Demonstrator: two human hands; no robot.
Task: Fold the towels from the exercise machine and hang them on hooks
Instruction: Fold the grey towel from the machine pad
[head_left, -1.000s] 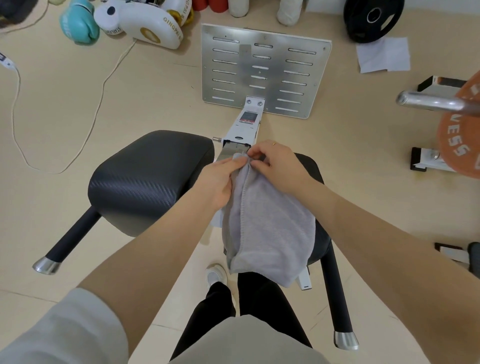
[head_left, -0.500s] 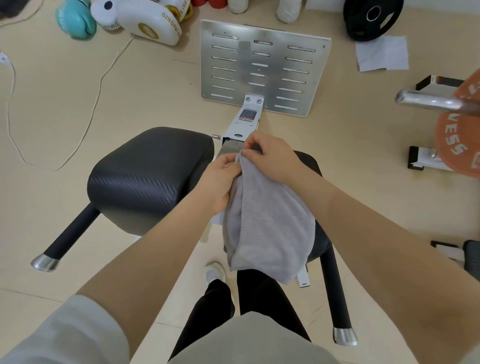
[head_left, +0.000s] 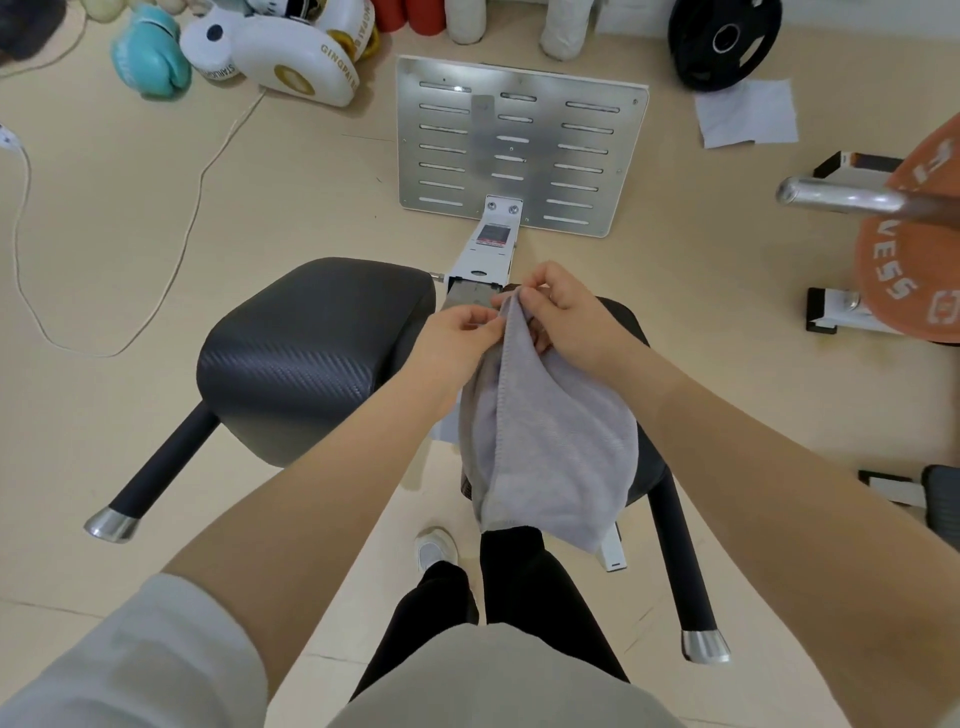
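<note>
A grey towel (head_left: 550, 447) hangs folded over from both my hands, above the right black pad (head_left: 649, 467) of the exercise machine. My left hand (head_left: 457, 343) pinches the towel's top edge on its left side. My right hand (head_left: 566, 317) pinches the top corner just beside it, fingers curled over the cloth. The towel's lower end droops in front of my legs. The left black pad (head_left: 311, 343) of the machine lies bare. No hooks are in view.
The machine's slotted metal footplate (head_left: 519, 145) lies ahead on the floor. Boxing gloves and pads (head_left: 270, 47) sit at the back left by a white cable (head_left: 104, 312). A black weight plate (head_left: 724, 41), a paper sheet (head_left: 748, 111) and an orange plate on a bar (head_left: 909, 249) are at the right.
Both hands have kept hold of the towel's top edge; the left hand's fingers have shifted slightly away from the right hand's. The towel hangs much as before.
</note>
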